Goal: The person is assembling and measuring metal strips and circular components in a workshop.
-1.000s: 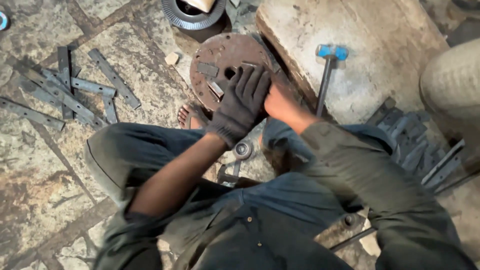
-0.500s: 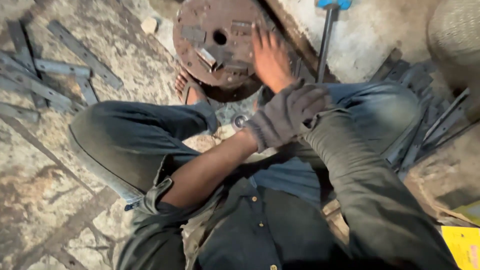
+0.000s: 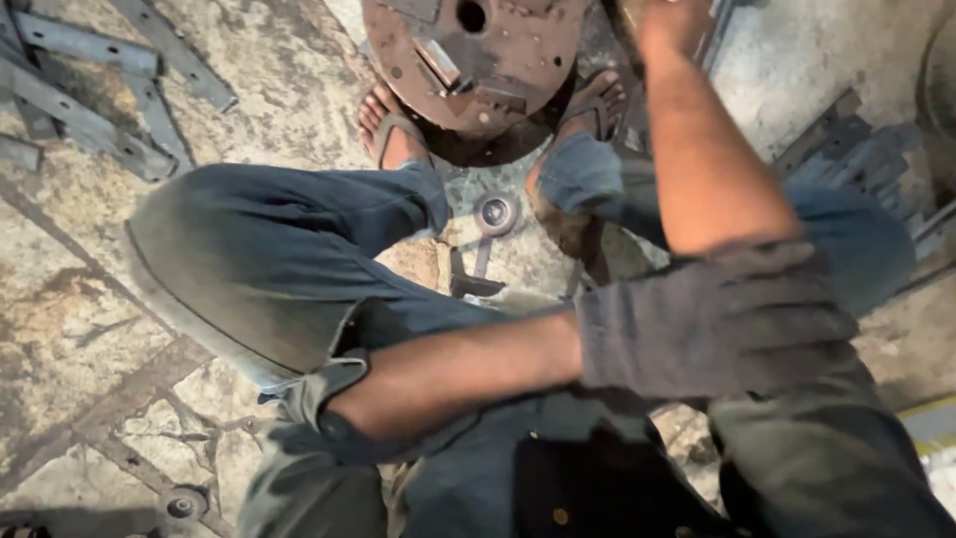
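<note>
Rusty and thick, the round steel disc propped on the floor between the sandalled feet looks heavy, stiff, best held by its rim; the gloved left hand lies loosely curled, holding nothing, right hand's grip cannot be told

Rusty matt metal disc, dull grey metal strips, rough cracked stone floor, worn cloth glove
</note>
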